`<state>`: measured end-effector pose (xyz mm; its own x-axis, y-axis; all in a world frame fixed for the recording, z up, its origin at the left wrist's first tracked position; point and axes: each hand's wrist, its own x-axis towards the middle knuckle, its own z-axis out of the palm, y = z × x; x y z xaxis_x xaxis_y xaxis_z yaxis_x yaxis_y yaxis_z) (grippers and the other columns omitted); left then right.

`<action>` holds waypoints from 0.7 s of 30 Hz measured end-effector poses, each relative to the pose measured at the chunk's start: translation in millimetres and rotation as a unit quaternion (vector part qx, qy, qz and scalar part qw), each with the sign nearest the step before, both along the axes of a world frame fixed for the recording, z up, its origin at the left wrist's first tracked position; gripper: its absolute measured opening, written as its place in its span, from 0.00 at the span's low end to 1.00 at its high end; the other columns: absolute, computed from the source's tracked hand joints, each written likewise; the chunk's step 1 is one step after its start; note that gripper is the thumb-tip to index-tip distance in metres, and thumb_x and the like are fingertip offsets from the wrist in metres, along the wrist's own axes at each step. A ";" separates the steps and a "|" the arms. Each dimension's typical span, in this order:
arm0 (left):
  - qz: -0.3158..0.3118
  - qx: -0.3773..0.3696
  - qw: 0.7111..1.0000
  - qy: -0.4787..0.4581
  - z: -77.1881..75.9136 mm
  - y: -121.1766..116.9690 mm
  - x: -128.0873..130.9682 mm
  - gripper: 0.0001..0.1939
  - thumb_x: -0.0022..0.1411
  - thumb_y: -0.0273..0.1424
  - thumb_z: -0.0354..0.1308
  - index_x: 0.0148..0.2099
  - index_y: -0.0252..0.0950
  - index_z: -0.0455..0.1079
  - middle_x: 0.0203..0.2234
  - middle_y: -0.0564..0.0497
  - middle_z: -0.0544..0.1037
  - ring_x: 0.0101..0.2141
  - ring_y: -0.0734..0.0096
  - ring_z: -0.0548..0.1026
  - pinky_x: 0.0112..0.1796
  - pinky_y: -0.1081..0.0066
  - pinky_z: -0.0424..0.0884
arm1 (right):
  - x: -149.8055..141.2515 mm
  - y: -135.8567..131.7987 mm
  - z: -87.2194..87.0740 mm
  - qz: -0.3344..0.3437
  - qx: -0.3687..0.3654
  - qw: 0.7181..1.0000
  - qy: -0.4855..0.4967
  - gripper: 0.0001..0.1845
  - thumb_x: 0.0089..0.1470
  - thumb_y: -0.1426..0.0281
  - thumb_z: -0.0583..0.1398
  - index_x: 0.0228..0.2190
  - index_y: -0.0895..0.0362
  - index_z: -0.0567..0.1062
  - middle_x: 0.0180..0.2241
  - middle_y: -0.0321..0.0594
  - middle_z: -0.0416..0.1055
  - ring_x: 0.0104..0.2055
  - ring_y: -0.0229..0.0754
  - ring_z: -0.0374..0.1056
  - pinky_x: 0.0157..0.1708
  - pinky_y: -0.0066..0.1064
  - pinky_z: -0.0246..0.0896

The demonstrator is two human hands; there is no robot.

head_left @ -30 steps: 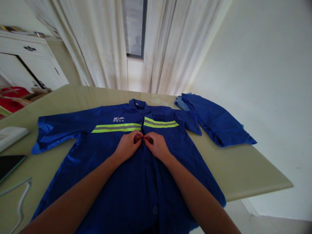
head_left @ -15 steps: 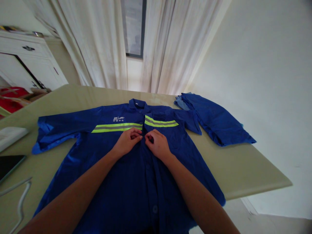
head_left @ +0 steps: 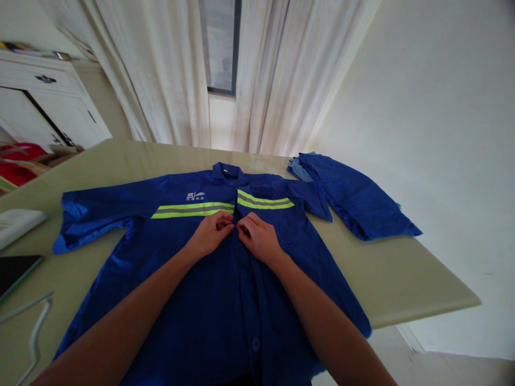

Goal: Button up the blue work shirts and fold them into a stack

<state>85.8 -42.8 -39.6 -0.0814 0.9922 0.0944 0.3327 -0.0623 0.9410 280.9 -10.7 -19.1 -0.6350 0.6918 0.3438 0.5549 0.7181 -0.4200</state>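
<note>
A blue work shirt [head_left: 181, 300] lies face up before me, its collar away from me. Yellow-green reflective bands [head_left: 193, 210] cross its chest, with a white logo above the left one. Both hands meet at the front opening, just below the bands. My left hand [head_left: 212, 233] pinches the shirt's left front edge between thumb and fingers. Close beside it, my right hand [head_left: 259, 238] pinches the other front edge, the placket. Whatever button lies between the fingertips is hidden. Lower on the front, a button [head_left: 256, 343] shows.
Folded blue garments [head_left: 354, 198] lie at the table's right. On the left are a white device [head_left: 20, 225], a dark phone-like slab [head_left: 16, 272] and a white cable [head_left: 36, 332]. The pale table [head_left: 418, 284] ends at a right edge near the wall.
My right hand has shifted slightly left with the placket, closing the gap to my left hand. The left hand has barely moved.
</note>
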 end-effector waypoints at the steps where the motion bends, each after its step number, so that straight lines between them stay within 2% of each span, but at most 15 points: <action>1: -0.001 0.001 1.000 -0.002 -0.2 0.4 -0.3 0.17 0.58 0.39 0.64 0.46 0.35 0.74 0.38 0.45 0.83 0.39 0.60 0.81 0.41 0.61 0.76 | 0.2 0.1 -0.3 0.005 0.001 1.000 0.007 0.06 0.66 0.71 0.59 0.40 0.53 0.77 0.41 0.38 0.73 0.39 0.37 0.69 0.38 0.27 0.60; 5: 0.009 0.007 1.000 -0.011 -1.9 1.3 1.4 0.18 0.56 0.38 0.64 0.47 0.35 0.74 0.39 0.45 0.82 0.40 0.59 0.81 0.42 0.61 0.75 | 1.1 1.7 -3.7 -0.001 -0.044 0.996 0.075 0.05 0.61 0.72 0.63 0.40 0.54 0.78 0.36 0.36 0.71 0.35 0.37 0.67 0.36 0.27 0.60; 9: 0.012 0.014 1.000 -0.020 -2.6 1.2 4.7 0.17 0.56 0.36 0.63 0.47 0.36 0.73 0.39 0.45 0.82 0.43 0.58 0.80 0.44 0.60 0.75 | 1.5 4.7 -7.8 -0.008 -0.106 0.986 0.127 0.09 0.54 0.72 0.69 0.39 0.55 0.80 0.31 0.33 0.70 0.30 0.36 0.64 0.32 0.27 0.58; 16: 0.003 0.008 1.000 0.021 -1.7 -0.5 5.3 0.18 0.58 0.37 0.61 0.49 0.36 0.71 0.40 0.44 0.81 0.42 0.57 0.80 0.43 0.59 0.73 | 2.7 10.4 -12.2 -0.022 -0.179 0.973 0.142 0.10 0.51 0.70 0.71 0.37 0.56 0.80 0.29 0.31 0.70 0.28 0.35 0.63 0.31 0.27 0.56; 21: 0.000 0.002 0.999 0.032 -3.7 -1.0 4.4 0.19 0.58 0.37 0.61 0.50 0.36 0.70 0.41 0.45 0.81 0.44 0.57 0.80 0.47 0.58 0.73 | 0.9 9.4 -12.0 0.001 -0.193 0.973 0.130 0.08 0.51 0.78 0.68 0.34 0.56 0.80 0.26 0.30 0.68 0.27 0.34 0.62 0.31 0.27 0.55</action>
